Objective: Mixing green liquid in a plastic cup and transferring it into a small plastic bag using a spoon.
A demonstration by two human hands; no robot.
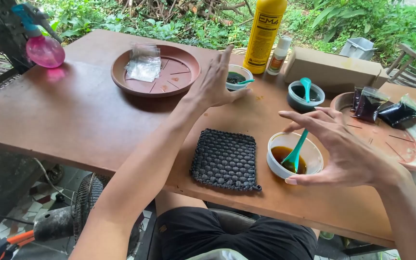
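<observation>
Black shorts (203, 236) at the bottom centre lie nearest the camera. Above them a brown table (73, 120) fills most of the frame. Upper left of centre sits a brown saucer (179, 79) holding clear plastic bags (144, 65). A dark woven mat (225, 159) lies at lower centre. Right hand (343, 149), fingers spread and grasping nothing, hovers just beside a white bowl (276, 163) of brown liquid with a teal spoon (295, 151), right of the mat. Left hand (215, 84), likewise released, reaches at upper centre, close against a small white cup (240, 73) of dark liquid.
</observation>
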